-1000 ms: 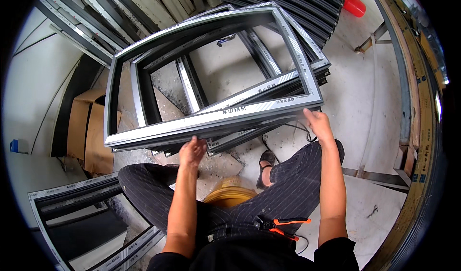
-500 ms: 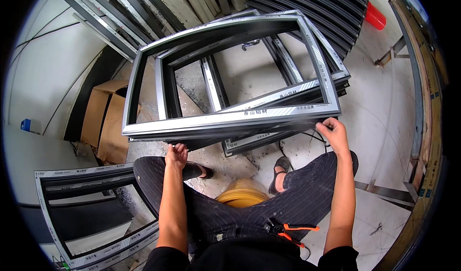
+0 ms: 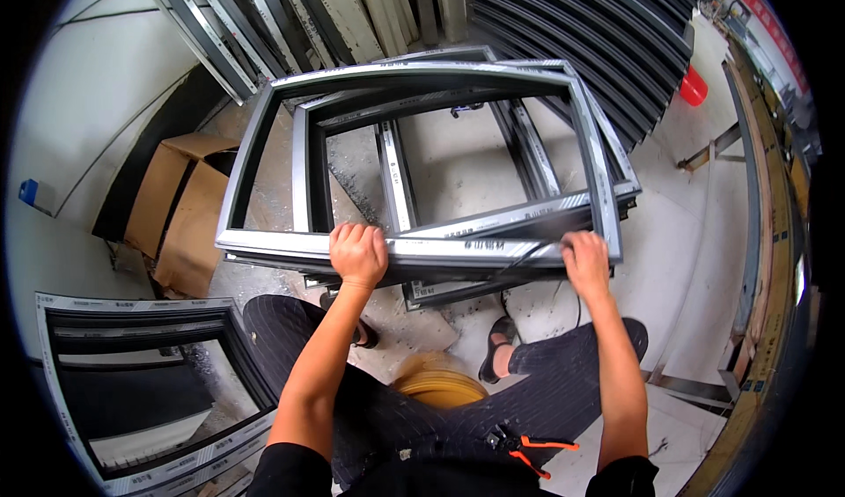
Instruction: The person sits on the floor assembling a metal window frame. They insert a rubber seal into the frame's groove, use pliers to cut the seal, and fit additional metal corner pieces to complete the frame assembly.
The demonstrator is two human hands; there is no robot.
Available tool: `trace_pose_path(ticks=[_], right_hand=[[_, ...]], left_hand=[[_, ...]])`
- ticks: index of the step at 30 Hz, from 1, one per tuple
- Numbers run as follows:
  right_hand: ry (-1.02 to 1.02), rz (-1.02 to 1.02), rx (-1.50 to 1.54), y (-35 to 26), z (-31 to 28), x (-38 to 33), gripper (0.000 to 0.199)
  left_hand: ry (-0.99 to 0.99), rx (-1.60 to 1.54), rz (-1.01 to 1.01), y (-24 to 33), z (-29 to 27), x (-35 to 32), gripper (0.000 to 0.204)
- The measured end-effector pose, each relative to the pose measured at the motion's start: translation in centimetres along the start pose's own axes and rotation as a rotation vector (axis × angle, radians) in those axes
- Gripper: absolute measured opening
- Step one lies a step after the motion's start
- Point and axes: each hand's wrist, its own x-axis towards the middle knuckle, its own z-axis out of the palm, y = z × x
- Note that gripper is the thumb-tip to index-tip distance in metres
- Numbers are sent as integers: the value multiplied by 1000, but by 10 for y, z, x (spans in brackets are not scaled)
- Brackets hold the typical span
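A grey aluminium window frame [image 3: 414, 79] lies on top of a stack of similar frames in front of me. My left hand [image 3: 356, 252] grips its near rail, fingers curled over the top edge. My right hand [image 3: 585, 259] holds the same rail near the right corner, where a thin black strip [image 3: 528, 252] runs along the edge under its fingers. My legs in dark striped trousers bend below the frame, with a yellow stool [image 3: 436, 382] between them.
Another frame [image 3: 132, 391] lies at the lower left. Cardboard boxes [image 3: 176, 206] sit at the left of the stack. Long metal profiles [image 3: 290, 13] lean at the back. A red bucket [image 3: 693, 88] stands at the far right. Orange-handled pliers [image 3: 528, 444] hang at my waist.
The top frame has swung round to lie squarer in front of me. My left hand went from below the near rail to gripping it; my right hand moved along the rail's right end.
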Motion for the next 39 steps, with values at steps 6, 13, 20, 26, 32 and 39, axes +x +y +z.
trace_pose_path(ticks=[6,13,20,26,32,39], right_hand=[[-41,79,-16,-73,13,-45,27],[-74,176,51,-197,43,-51,33],[-108,131,59,-238,49,-63,38],[121,-69,133,-231,30,-96,29],[3,-26,328,-212,18,-136,14],[13,-80,345,-190,10,-173,21]], left_hand=[[67,-75,18,-68,1,4,21],[198,116,-664,-151,39,20,42],[146,-177,-943,-141,42,16,50],[248,-238,-1069,-109,36,-48,47],[-76,-1320,-1676,-60,44,-114,36],[-72,-1492,-1660,-60,41,-127,35]])
